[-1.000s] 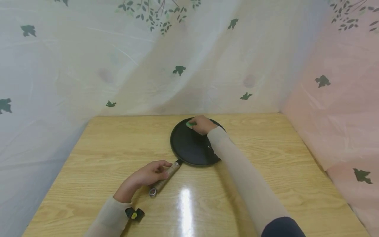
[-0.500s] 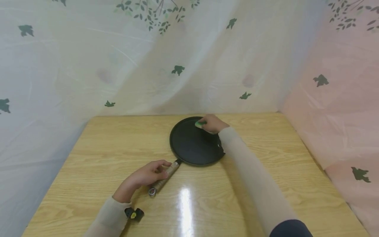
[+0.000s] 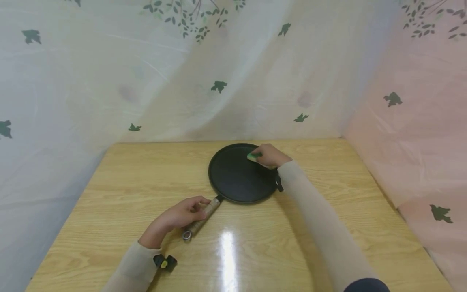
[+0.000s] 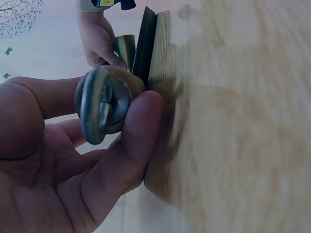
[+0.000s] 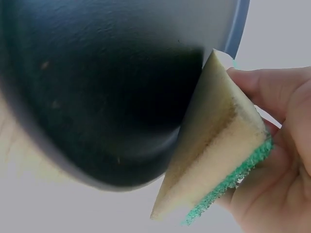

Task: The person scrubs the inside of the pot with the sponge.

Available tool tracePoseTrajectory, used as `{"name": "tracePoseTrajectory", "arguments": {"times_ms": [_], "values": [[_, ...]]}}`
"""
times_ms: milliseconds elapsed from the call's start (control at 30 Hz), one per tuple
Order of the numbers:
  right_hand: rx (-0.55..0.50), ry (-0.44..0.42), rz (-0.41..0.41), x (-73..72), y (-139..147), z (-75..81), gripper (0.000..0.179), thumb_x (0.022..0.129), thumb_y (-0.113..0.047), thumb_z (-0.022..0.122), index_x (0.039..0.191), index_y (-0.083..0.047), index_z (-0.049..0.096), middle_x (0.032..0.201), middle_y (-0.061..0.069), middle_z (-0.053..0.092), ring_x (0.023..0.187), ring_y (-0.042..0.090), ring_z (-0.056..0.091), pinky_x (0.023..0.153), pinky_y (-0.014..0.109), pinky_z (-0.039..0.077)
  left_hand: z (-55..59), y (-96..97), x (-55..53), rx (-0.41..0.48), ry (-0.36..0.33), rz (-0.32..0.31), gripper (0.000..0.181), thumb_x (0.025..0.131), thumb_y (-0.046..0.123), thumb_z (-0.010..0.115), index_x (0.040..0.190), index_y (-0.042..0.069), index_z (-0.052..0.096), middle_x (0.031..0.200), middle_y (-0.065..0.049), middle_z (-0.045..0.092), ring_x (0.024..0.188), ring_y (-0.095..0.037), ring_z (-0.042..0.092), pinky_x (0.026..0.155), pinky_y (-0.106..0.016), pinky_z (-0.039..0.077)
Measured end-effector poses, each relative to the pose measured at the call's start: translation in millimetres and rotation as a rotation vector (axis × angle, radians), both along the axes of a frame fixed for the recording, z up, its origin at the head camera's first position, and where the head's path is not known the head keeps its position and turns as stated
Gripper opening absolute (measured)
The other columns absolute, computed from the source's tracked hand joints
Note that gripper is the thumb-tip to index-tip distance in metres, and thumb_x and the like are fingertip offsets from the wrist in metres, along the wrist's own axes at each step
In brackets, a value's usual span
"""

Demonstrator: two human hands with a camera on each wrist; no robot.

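Observation:
A round black flat pan (image 3: 237, 178) lies on the wooden table, its handle (image 3: 197, 227) angled towards the near left. My left hand (image 3: 182, 213) grips that handle between thumb and fingers; the metal hanging ring (image 4: 93, 106) at its end shows large in the left wrist view. At the pan's far right part, my right hand (image 3: 270, 155) holds a sponge (image 3: 252, 157). In the right wrist view the sponge (image 5: 218, 145) has a cream foam body and a green scouring layer, and its foam side faces the pan's dark surface (image 5: 97, 97).
The wooden table (image 3: 146, 174) runs back to a pale curtain (image 3: 164, 89) printed with leaves and birds. A pinkish curtain (image 3: 419, 134) borders the right side. A black bow-like piece with a yellow centre (image 3: 165, 263) sits at my left cuff.
My right hand has moved to the right across the pan with the sponge, from near its far middle to its far right. The left hand stays on the handle.

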State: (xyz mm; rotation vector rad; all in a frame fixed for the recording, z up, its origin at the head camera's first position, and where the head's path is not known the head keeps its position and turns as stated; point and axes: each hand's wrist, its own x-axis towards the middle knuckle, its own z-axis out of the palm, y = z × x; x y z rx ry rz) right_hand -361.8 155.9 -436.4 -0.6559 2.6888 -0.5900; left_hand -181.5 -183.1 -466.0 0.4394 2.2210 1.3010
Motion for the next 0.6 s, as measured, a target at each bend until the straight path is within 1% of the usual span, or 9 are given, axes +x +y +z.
{"name": "tracePoseTrajectory", "arguments": {"times_ms": [133, 233, 300, 367, 467, 533, 600], "values": [[0.008, 0.017, 0.003, 6.4, 6, 0.3, 0.043, 0.1, -0.001, 0.054, 0.142, 0.004, 0.062, 0.147, 0.024, 0.059, 0.134, 0.038, 0.056, 0.113, 0.051, 0.043, -0.1, 0.1, 0.3, 0.009, 0.006, -0.007, 0.043, 0.105, 0.01, 0.064, 0.145, -0.004, 0.055, 0.119, -0.019, 0.065, 0.109, -0.031, 0.062, 0.094, -0.052, 0.052], [0.003, 0.012, -0.018, 12.6, 10, 1.1, 0.041, 0.102, -0.002, 0.055, 0.142, 0.003, 0.062, 0.146, 0.024, 0.059, 0.138, 0.041, 0.053, 0.115, 0.054, 0.041, -0.1, 0.6, 0.3, 0.007, 0.006, -0.007, 0.043, 0.105, 0.01, 0.064, 0.145, -0.003, 0.055, 0.12, -0.019, 0.065, 0.11, -0.031, 0.062, 0.094, -0.053, 0.052], [0.01, 0.003, -0.037, 16.7, 12, 1.4, 0.041, 0.103, -0.004, 0.056, 0.143, 0.002, 0.062, 0.146, 0.023, 0.059, 0.132, 0.039, 0.057, 0.111, 0.052, 0.045, 0.1, 0.6, 0.2, 0.004, 0.007, -0.007, 0.043, 0.105, 0.01, 0.064, 0.145, -0.003, 0.055, 0.12, -0.019, 0.065, 0.11, -0.031, 0.062, 0.094, -0.052, 0.052], [0.018, -0.015, -0.051, 21.3, 14, 2.4, 0.041, 0.105, -0.006, 0.055, 0.145, 0.0, 0.06, 0.147, 0.023, 0.059, 0.124, 0.037, 0.061, 0.104, 0.051, 0.05, -0.4, 0.6, 0.1, 0.001, 0.004, -0.001, 0.043, 0.105, 0.01, 0.064, 0.145, -0.003, 0.055, 0.12, -0.019, 0.065, 0.11, -0.031, 0.062, 0.094, -0.052, 0.052], [0.042, -0.01, -0.051, 26.0, 15, 3.2, 0.04, 0.106, -0.009, 0.054, 0.145, -0.002, 0.061, 0.147, 0.021, 0.059, 0.12, 0.034, 0.061, 0.101, 0.049, 0.051, -0.7, 0.6, 0.0, 0.0, 0.003, 0.005, 0.043, 0.105, 0.01, 0.064, 0.145, -0.003, 0.056, 0.119, -0.018, 0.065, 0.109, -0.03, 0.062, 0.094, -0.051, 0.052], [0.045, -0.001, -0.043, 28.6, 16, 3.6, 0.039, 0.107, -0.009, 0.054, 0.145, -0.002, 0.061, 0.146, 0.022, 0.06, 0.121, 0.035, 0.061, 0.102, 0.05, 0.05, -1.8, 0.6, -0.2, 0.001, 0.004, 0.005, 0.043, 0.105, 0.01, 0.064, 0.145, -0.003, 0.056, 0.119, -0.017, 0.065, 0.108, -0.03, 0.062, 0.094, -0.05, 0.052], [0.049, 0.01, -0.036, 31.1, 18, 4.1, 0.039, 0.107, -0.009, 0.054, 0.144, -0.001, 0.062, 0.146, 0.021, 0.06, 0.126, 0.036, 0.059, 0.107, 0.052, 0.047, -2.1, 0.7, -0.4, -0.002, 0.007, 0.005, 0.042, 0.105, 0.011, 0.064, 0.145, -0.002, 0.056, 0.118, -0.017, 0.065, 0.108, -0.029, 0.061, 0.093, -0.05, 0.052]]}}
